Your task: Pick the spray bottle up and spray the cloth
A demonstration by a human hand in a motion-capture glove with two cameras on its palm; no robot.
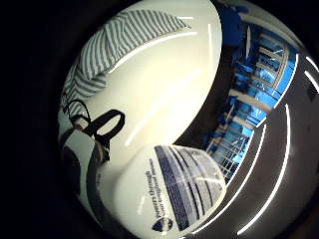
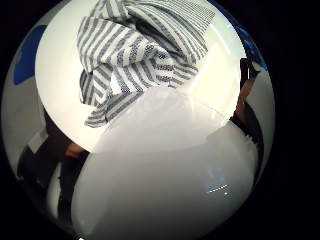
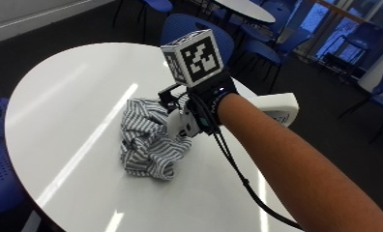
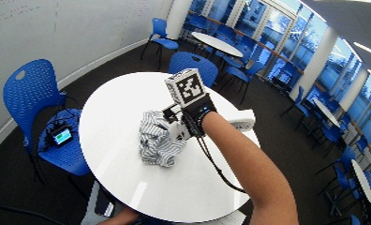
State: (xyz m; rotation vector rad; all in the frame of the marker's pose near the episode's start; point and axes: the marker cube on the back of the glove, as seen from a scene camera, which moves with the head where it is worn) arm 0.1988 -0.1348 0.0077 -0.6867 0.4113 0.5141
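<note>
Bottle (white) held above striped cloth.

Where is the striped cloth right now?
In the outside view, the crumpled grey-and-white striped cloth lies on the round white table, just below the gloved right hand, which holds the white plastic spray bottle.

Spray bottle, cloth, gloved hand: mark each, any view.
spray bottle (image 3: 278,107): outside view, white body past the wrist.
cloth (image 3: 146,142): outside view, middle of the striped heap.
right hand (image 3: 201,104): outside view, back of glove.
</note>
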